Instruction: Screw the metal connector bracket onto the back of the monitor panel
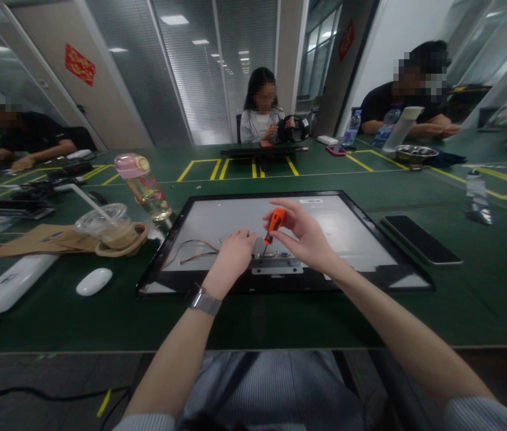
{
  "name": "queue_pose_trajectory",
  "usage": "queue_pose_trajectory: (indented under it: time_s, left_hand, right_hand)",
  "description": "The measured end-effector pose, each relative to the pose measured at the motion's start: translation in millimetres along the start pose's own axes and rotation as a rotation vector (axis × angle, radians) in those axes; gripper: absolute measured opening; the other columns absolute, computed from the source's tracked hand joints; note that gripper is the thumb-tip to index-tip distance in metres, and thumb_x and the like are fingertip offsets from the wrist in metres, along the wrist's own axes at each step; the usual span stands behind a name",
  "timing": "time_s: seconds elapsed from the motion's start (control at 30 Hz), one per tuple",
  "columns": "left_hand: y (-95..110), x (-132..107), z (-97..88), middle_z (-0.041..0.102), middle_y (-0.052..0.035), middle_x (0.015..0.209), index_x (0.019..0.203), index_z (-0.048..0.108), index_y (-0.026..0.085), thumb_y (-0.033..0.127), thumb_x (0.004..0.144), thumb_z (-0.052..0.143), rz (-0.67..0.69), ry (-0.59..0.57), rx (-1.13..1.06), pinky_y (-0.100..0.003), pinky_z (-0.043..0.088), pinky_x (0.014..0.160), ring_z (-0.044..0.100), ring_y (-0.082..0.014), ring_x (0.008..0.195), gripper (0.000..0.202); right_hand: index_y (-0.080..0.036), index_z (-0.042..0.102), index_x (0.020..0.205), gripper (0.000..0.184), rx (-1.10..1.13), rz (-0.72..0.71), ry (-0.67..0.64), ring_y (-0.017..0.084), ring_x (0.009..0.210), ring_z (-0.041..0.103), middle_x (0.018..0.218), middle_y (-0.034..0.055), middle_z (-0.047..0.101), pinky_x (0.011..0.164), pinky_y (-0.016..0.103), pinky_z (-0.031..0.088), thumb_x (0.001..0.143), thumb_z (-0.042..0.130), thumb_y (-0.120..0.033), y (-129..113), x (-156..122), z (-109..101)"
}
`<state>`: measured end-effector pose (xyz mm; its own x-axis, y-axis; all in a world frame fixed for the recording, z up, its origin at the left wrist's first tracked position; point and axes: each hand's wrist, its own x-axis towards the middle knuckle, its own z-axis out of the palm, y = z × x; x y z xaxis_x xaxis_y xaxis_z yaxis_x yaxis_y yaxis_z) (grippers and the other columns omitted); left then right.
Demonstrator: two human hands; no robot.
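A display panel [208, 211] with a black frame lies back side up on the green table in front of me. Near its front edge a silver metal bracket [275, 269] carries a small board with connectors [284, 255]. My right hand [309, 239] grips an orange and black screwdriver [275, 222] between thumb and fingers, its shaft pointing down at the board. My left hand [234, 257] is closed, its bent fingers against the bracket's left side; the fingertips are partly hidden. Loose thin cables [199, 242] lie on the panel to the left of this hand.
On the left are a pink-lidded bottle [140, 185], an iced drink cup [109, 224], a white mouse-shaped case [94, 281] and a white device [11, 286]. A black phone [421, 239] lies right of the panel. Other people sit around the table.
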<state>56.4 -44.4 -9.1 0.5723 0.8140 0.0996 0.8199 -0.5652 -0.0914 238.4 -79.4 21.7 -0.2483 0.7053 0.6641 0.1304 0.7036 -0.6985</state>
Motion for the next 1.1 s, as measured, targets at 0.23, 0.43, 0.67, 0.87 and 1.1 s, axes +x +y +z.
queue_pose_trajectory:
  time_s: [0.23,0.43,0.67,0.87,1.1]
  left_hand:
    - [1,-1,-3.5,0.06,-0.0131,0.11,0.115,0.061,0.013,0.004,0.094,0.037,-0.009,-0.009,-0.021,-0.038,0.051,0.088,0.059,-0.0259,0.101,0.034]
    - [1,-1,-3.0,0.06,-0.0133,0.113,0.121,0.06,0.013,0.005,0.096,0.037,-0.006,-0.013,0.005,-0.038,0.05,0.089,0.059,-0.0256,0.102,0.035]
    - [1,-1,-4.6,0.06,-0.0139,0.115,0.12,0.06,0.013,0.005,0.096,0.035,-0.006,-0.02,-0.006,-0.039,0.05,0.089,0.059,-0.0263,0.102,0.036]
    - [2,-1,-4.6,0.06,-0.0138,0.113,0.12,0.061,0.015,0.006,0.095,0.038,-0.02,-0.036,-0.02,-0.039,0.051,0.087,0.059,-0.0264,0.102,0.035]
    - [2,-1,-5.0,0.059,-0.0148,0.114,0.121,0.06,0.013,0.005,0.095,0.038,-0.003,-0.028,-0.009,-0.039,0.05,0.089,0.059,-0.027,0.104,0.035]
  right_hand:
    - [-0.027,0.057,0.122,0.034,-0.056,-0.027,-0.058,0.024,0.112,0.061,0.121,0.0072,0.062,0.099,0.047,0.052,0.089,0.063,-0.021,-5,1,-2]
    - [-0.025,0.057,0.123,0.038,-0.057,0.008,0.07,0.021,0.097,0.065,0.104,0.0042,0.064,0.095,0.044,0.055,0.087,0.067,-0.021,3,1,0]
    - [-0.027,0.046,0.129,0.037,0.111,0.081,-0.083,0.021,0.109,0.065,0.127,0.0095,0.059,0.097,0.046,0.055,0.094,0.052,-0.017,-2,1,-4]
    - [-0.027,0.055,0.118,0.035,0.059,0.069,-0.05,0.021,0.104,0.063,0.115,0.0045,0.06,0.096,0.044,0.055,0.087,0.068,-0.023,2,4,-8]
    - [-0.025,0.06,0.115,0.032,-0.012,0.049,0.058,0.021,0.098,0.065,0.108,0.0043,0.063,0.095,0.044,0.056,0.085,0.068,-0.019,5,2,-5]
